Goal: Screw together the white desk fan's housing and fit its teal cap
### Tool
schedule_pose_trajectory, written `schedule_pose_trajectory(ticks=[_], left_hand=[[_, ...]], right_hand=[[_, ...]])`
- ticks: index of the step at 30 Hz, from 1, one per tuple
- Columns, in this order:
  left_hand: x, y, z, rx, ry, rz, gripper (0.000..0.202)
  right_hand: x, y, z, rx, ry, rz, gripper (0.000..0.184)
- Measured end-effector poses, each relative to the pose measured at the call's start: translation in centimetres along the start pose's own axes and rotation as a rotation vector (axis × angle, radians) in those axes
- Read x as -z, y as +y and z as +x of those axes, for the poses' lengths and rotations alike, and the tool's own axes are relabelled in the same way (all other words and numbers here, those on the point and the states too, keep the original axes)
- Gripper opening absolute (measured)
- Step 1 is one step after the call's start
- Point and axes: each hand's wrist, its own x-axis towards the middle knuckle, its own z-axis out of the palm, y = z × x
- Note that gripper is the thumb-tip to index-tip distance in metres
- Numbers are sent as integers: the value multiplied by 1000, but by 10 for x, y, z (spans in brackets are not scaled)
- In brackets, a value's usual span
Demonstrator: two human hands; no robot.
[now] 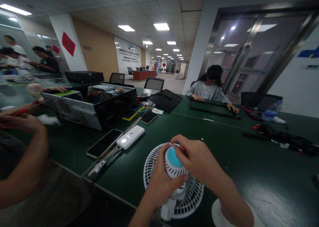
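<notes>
On the green table (pixel 224 134) sits a white fan (pixel 174 171), its round cage (pixel 193 203) underneath and its blue cap (pixel 173 158) on top. The left hand (pixel 159 182) curls around the fan below the cap, thumb and fingers apart. The right hand (pixel 195 157) pinches the cap with bent fingers. Left of the fan lie a white power bank (pixel 132 136) and a phone (pixel 104 144).

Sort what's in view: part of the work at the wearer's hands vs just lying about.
In the work:
white housing, held in the left hand
blue cap on it, right hand fingers touching
round white slotted guard beneath

Apparently just lying about:
larger phone
white cabled device
smaller phone
water bottle
</notes>
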Motion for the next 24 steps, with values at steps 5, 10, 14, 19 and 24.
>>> schedule_pose_trajectory(ticks=[5, 10, 14, 19, 24], left_hand=[[1, -3, 0, 13, -11, 26, 75], [1, -2, 0, 25, -5, 28, 75], [1, -3, 0, 40, -13, 24, 75], [2, -4, 0, 11, -5, 49, 75], [2, -4, 0, 28, -16, 39, 75]], right_hand=[[20, 28, -4, 286, -90, 133, 24], [26, 35, -2, 356, -202, 185, 28], [23, 36, 3, 394, -255, 243, 25], [21, 38, 6, 408, -262, 277, 25], [21, 42, 7, 433, -289, 291, 24]])
